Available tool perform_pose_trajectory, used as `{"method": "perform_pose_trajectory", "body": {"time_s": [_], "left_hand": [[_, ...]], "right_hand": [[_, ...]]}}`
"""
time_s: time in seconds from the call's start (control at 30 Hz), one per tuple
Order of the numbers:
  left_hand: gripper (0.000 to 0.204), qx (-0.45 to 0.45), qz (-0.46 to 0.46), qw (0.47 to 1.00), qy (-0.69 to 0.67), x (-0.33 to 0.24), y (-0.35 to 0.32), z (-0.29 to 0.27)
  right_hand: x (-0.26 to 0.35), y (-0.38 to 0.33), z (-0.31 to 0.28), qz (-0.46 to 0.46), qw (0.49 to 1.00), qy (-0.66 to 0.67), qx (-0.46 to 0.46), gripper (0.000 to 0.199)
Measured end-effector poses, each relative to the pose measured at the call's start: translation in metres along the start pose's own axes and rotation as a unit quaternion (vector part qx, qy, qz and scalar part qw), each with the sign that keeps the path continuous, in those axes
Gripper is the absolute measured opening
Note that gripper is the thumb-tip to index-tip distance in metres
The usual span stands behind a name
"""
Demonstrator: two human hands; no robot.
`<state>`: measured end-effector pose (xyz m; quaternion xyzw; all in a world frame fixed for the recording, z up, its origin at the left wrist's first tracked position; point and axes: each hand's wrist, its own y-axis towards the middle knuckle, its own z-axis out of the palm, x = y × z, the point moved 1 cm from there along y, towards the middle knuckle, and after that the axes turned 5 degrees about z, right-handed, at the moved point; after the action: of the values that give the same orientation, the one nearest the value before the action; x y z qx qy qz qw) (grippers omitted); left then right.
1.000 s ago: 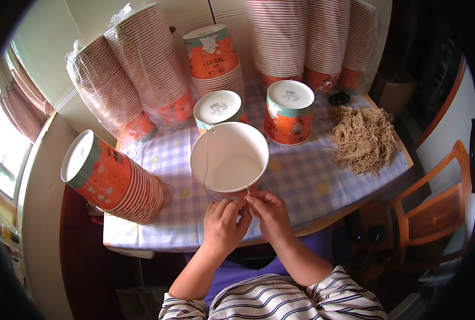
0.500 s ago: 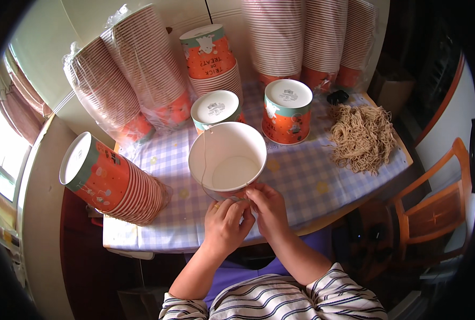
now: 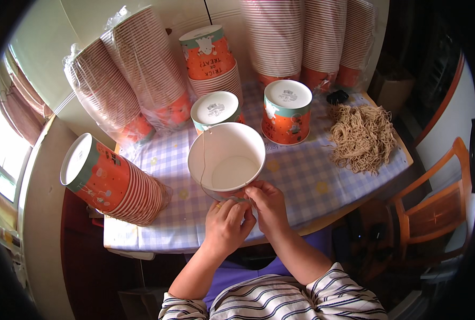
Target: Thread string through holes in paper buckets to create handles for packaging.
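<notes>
A paper bucket (image 3: 236, 170), white inside, stands mouth up near the table's front edge. A thin beige string (image 3: 204, 160) is fixed at the far left of its rim and curves down its left side to my fingers. My left hand (image 3: 226, 223), wearing a ring, is closed on the string below the front of the rim. Touching the bucket's front right edge, my right hand (image 3: 268, 205) pinches the string with thumb and forefinger. The fingertips partly hide where the string meets the bucket.
Overturned orange-and-green buckets (image 3: 286, 120) (image 3: 216, 106) stand beyond. Bagged bucket stacks (image 3: 146, 64) (image 3: 274, 40) line the back; another stack (image 3: 114, 178) leans at left. A heap of beige strings (image 3: 362, 138) lies right on the checked tablecloth (image 3: 301, 200). A wooden chair (image 3: 434, 208) stands at right.
The bucket has shifted very slightly left. Both hands stay at its front edge, with almost the same finger positions.
</notes>
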<state>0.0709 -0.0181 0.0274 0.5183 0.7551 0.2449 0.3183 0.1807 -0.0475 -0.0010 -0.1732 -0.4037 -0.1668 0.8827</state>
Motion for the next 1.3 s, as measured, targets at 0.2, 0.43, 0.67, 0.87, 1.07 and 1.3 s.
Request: {"method": "perform_pose_trajectory", "body": {"time_s": [0.2, 0.43, 0.67, 0.87, 1.07, 1.3], "left_hand": [[0.018, -0.052, -0.140, 0.985, -0.087, 0.010, -0.015, -0.013], [0.018, -0.171, -0.211, 0.950, -0.155, 0.041, -0.033, -0.041], [0.035, -0.171, -0.155, 0.968, -0.099, 0.047, -0.017, -0.039], [0.039, -0.113, -0.081, 0.990, -0.011, 0.055, -0.003, -0.042], [0.034, -0.041, -0.014, 0.998, 0.050, 0.055, 0.002, -0.035], [0.029, -0.057, 0.002, 0.998, 0.027, 0.058, 0.004, -0.034]], "right_hand": [[0.013, 0.009, -0.021, -0.102, 0.978, -0.185, 0.006, 0.018], [0.091, 0.023, 0.028, -0.390, 0.781, -0.472, 0.121, 0.014], [0.057, 0.084, 0.084, -0.253, 0.496, -0.770, 0.311, 0.022], [0.092, 0.095, 0.054, -0.416, 0.605, -0.640, 0.226, 0.007], [0.118, 0.108, -0.018, -0.416, 0.593, -0.686, 0.068, 0.002], [0.069, 0.105, -0.078, -0.302, 0.678, -0.667, 0.069, 0.009]]}}
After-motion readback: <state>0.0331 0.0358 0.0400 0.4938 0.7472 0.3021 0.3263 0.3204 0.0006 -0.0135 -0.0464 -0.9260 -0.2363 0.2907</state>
